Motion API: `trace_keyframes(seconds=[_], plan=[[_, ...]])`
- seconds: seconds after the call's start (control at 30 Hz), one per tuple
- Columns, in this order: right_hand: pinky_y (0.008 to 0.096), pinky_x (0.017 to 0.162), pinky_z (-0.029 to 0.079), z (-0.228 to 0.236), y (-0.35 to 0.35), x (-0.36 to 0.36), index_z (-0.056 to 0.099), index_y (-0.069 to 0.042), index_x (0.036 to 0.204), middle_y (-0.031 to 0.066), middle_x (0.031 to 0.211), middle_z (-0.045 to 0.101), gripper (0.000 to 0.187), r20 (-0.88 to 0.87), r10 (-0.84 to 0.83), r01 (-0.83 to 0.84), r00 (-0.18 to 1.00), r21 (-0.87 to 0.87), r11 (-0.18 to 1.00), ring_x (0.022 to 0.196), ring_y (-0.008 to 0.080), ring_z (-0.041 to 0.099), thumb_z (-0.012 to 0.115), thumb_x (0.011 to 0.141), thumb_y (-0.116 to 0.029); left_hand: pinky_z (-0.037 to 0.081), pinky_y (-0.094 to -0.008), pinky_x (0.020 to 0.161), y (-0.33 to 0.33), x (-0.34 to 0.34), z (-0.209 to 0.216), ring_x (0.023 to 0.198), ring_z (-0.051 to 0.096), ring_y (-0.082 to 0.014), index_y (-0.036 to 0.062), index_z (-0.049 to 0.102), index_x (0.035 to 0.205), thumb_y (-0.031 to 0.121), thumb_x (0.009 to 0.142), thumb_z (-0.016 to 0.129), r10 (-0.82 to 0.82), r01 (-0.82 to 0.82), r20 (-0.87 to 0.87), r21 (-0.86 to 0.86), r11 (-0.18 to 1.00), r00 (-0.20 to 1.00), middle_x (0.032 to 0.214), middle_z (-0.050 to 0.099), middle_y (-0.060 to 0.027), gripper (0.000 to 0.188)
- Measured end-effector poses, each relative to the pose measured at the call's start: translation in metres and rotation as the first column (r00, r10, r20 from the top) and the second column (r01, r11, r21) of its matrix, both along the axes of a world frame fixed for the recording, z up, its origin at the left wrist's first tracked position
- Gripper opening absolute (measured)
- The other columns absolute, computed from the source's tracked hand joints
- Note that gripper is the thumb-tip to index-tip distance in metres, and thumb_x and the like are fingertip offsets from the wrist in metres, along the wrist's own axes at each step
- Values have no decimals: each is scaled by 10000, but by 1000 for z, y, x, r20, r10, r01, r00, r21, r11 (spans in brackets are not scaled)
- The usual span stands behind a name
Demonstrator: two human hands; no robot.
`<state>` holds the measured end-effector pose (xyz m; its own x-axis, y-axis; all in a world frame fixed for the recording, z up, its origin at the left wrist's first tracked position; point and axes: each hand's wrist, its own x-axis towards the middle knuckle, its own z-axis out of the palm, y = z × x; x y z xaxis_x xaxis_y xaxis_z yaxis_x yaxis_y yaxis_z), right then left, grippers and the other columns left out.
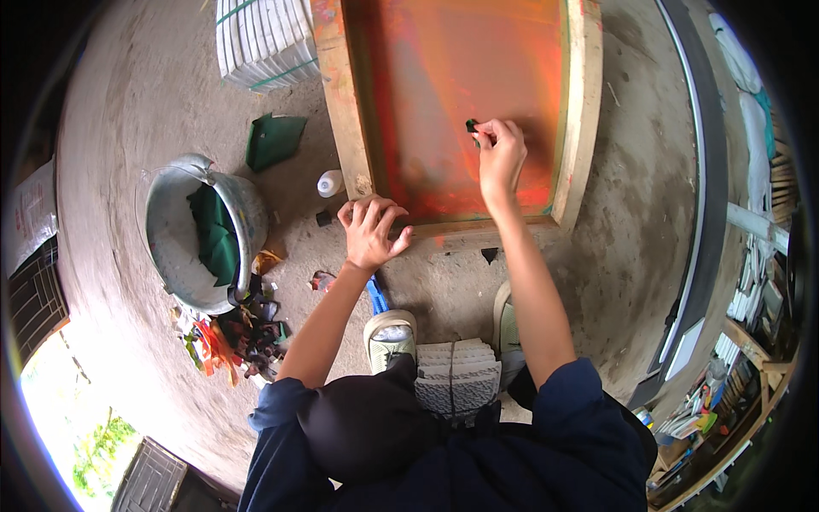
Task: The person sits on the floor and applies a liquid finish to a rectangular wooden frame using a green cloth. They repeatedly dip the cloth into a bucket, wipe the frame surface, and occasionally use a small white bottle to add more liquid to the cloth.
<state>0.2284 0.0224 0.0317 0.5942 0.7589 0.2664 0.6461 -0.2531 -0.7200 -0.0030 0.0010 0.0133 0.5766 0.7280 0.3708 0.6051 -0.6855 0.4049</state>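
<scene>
A wooden-framed screen (589, 111) with orange and red stains on its mesh (444, 94) lies in front of me. My left hand (372, 235) rests on its near left corner, fingers apart and slightly bent, thumb out by the near rail. Over the mesh, right of its middle, my right hand (502, 162) pinches a small dark green scrap (472, 126) between thumb and fingers. The scrap looks crumpled; whether it is cloth or plastic I cannot tell.
Left of the frame stand a small white bottle (329, 183), a green folded sheet (275, 140) and a tilted metal bucket (175, 226) with green material inside. Colourful scraps (226, 346) lie below it. Tied stacks sit at the upper left (264, 43) and between my feet (458, 375).
</scene>
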Motion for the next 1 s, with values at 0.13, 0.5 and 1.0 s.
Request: trace_keyframes(seconds=[0.13, 0.5, 1.0], plan=[[385, 665, 458, -11, -26, -37, 611, -3, 807, 125, 778, 558, 125, 106, 128, -126, 986, -21, 992, 749, 306, 549, 619, 723, 89, 294, -386, 876, -1, -3, 0, 964, 508, -154, 216, 630, 802, 393, 713, 639, 2, -2, 3, 0, 1000, 1000, 915, 540, 48, 199], [389, 782, 460, -3, -101, 41, 638, -38, 902, 99, 888, 598, 147, 53, -103, 113, 993, -227, 967, 888, 272, 562, 614, 775, 32, 284, -408, 909, 3, -2, 7, 1013, 494, -172, 189, 622, 895, 292, 780, 517, -21, 23, 26, -82, 996, 999, 979, 547, 25, 188], [379, 717, 486, -30, -120, 0, 647, 23, 971, 119, 872, 564, 198, 355, -73, 178, 932, -274, 945, 842, 274, 562, 586, 785, 49, 268, -396, 898, 0, -8, 2, 995, 481, -206, 181, 634, 882, 328, 828, 445, -35, 45, 81, -121, 992, 996, 969, 556, 10, 245]])
